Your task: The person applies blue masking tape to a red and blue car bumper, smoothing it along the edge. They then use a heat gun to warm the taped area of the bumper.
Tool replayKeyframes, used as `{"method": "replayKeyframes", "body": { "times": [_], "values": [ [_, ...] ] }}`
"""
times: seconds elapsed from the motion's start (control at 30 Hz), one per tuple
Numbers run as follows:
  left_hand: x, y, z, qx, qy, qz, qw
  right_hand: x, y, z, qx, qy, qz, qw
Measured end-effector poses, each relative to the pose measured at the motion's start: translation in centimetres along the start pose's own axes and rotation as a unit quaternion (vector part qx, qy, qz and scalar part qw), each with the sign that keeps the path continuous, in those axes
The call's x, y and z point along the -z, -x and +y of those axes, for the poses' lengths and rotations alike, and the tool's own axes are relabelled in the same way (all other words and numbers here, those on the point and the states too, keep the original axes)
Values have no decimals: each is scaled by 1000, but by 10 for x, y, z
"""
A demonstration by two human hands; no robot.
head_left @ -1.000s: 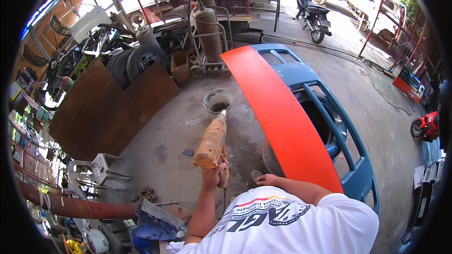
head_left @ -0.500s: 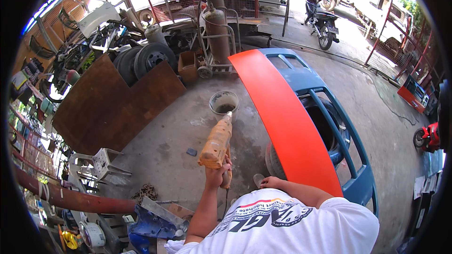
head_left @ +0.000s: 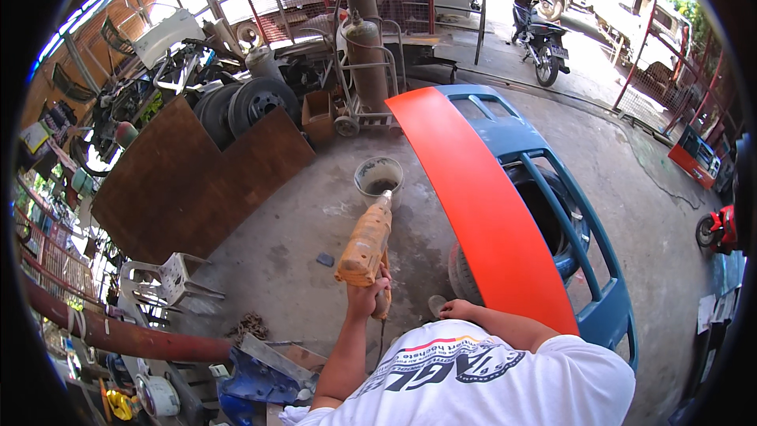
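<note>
My left hand (head_left: 369, 295) is wrapped round the handle of a worn orange-yellow heat gun (head_left: 366, 244). Its metal nozzle points away from me, overlapping the near rim of a whitish bucket (head_left: 367, 170) in the picture; dark contents show inside. A cord hangs below the handle. Low in front of my body, my right hand (head_left: 457, 310) has its fingers closed, with a small round grey disc (head_left: 437, 304) at the fingertips. Just right of that hand lies a long bumper (head_left: 544, 138), blue, with a bright red-orange panel (head_left: 493, 225) along its near side.
Tyres (head_left: 464, 274) stand beneath the bumper. At left, a brown board (head_left: 197, 189) leans on wheels (head_left: 256, 102). Gas cylinders (head_left: 365, 63) sit on a trolley ahead. A white plastic chair (head_left: 175, 276), red pipe (head_left: 134, 335) and small dark block (head_left: 325, 259) are nearer me.
The view has shifted slightly, so the surroundings sit a little lower and to the right. The grey disc looks rounder than before. My left hand keeps hold of the heat gun.
</note>
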State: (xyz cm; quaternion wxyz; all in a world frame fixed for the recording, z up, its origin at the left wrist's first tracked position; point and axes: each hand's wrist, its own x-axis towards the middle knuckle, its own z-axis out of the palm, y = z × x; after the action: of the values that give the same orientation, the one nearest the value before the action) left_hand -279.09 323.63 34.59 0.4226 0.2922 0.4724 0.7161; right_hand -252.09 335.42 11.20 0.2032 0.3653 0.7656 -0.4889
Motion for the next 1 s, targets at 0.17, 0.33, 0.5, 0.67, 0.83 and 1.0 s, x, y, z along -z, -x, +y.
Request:
{"method": "replayKeyframes", "body": {
  "times": [0.17, 0.33, 0.5, 0.67, 0.83, 1.0],
  "values": [
    [4, 0, 0, -3, 3, -6, 1000, -1, -2, -6, 4, 19, -4, 1000],
    [9, 0, -4, 6, 8, -8, 1000, -1, -6, -3, 4, 18, 0, 1000],
    [9, -2, -4, 3, -5, -6, 1000, -2, -12, 6, 11, 3, -4, 1000],
    [10, 0, -1, -1, -2, -1, 1000, 2, -9, 2, 5, 27, 1, 1000],
    [11, 0, 5, -14, -2, -21, 1000, 7, -6, -2, 1, 23, -2, 1000],
    [9, 1, 4, -17, -1, -21, 1000, 6, -12, 3, 1, 34, 6, 999]
  ]
}}
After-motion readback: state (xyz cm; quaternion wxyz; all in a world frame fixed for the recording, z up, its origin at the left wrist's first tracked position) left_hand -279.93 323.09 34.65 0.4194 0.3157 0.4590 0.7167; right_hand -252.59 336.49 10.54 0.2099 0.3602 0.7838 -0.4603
